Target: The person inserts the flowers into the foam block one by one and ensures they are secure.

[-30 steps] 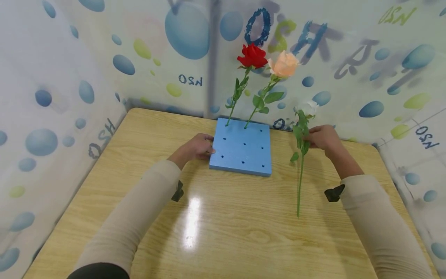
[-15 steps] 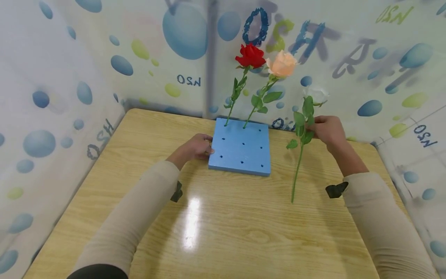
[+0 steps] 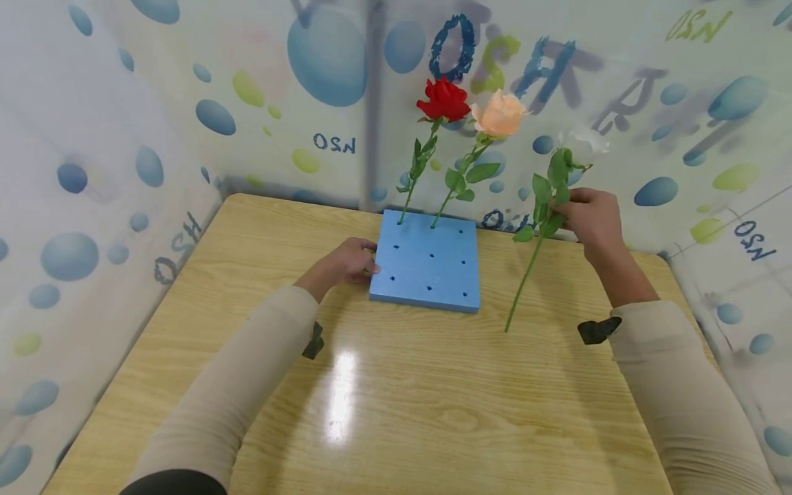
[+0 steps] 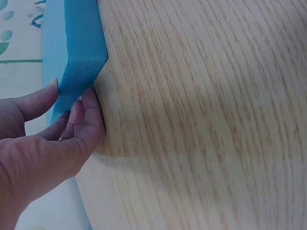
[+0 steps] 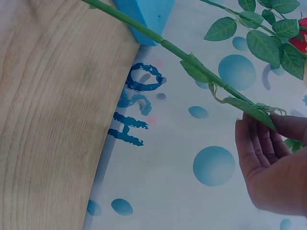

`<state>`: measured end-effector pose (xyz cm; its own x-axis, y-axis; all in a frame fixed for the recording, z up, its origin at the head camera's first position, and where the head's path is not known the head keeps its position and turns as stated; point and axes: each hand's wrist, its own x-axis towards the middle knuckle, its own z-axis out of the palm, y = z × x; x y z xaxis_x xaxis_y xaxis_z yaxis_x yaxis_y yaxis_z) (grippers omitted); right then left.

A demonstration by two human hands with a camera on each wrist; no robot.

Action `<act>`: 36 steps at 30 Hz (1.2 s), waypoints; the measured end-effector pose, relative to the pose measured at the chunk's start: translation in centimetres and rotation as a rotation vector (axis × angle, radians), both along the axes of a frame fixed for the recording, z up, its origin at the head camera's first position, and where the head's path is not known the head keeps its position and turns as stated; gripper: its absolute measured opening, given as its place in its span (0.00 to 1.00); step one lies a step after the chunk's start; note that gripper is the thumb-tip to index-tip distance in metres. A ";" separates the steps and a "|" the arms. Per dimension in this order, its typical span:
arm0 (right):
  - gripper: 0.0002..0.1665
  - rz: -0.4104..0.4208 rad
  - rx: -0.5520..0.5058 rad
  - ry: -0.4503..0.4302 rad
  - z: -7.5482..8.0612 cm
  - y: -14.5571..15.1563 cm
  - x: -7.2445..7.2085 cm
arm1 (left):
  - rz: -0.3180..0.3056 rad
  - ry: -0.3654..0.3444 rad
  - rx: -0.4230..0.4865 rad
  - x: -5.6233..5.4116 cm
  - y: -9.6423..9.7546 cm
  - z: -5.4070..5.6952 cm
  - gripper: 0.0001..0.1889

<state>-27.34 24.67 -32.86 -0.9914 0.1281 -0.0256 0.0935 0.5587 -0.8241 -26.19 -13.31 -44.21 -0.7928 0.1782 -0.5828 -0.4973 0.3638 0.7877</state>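
Observation:
A blue foam block (image 3: 427, 268) with several small holes lies at the back of the table. My left hand (image 3: 351, 260) holds its left edge; in the left wrist view the thumb (image 4: 45, 100) lies on the upper face and the fingers are against the side. A red rose (image 3: 444, 100) and a peach rose (image 3: 498, 114) stand in the block's back holes, leaning right. To the right, my right hand (image 3: 594, 218) pinches a white rose (image 3: 581, 146) among its leaves. Its bare green stem (image 5: 129, 20) slants down and left, with the lower end apart from the block.
The wooden table (image 3: 433, 399) ends at a patterned wall (image 3: 272, 137) close behind the block. Side walls stand left and right. Dark wrist devices (image 3: 599, 331) sit at both cuffs.
My right hand has risen with the white rose. The stem has tilted, and its lower end has swung up and left toward the block. The left hand stays on the block.

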 end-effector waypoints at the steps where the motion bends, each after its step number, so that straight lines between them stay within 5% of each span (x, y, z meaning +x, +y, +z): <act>1: 0.28 -0.005 -0.018 0.010 0.1 -0.1 0.0 | 0.000 0.000 -0.001 0.0 0.0 0.0 0.33; 19: 0.05 -0.056 -0.294 0.155 2.4 -1.4 -1.1 | 0.001 -0.005 0.021 -0.2 -0.2 -0.3 0.34; 36: 0.04 -0.087 -0.496 0.253 4.8 -2.6 -2.1 | -0.001 -0.006 0.010 -0.3 -0.1 -0.2 0.34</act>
<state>-29.49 22.04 -28.05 -0.9608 0.2429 0.1338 -0.1130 0.0977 -0.9888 -26.46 -13.45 -44.42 -0.7890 0.1844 -0.5860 -0.5020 0.3564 0.7880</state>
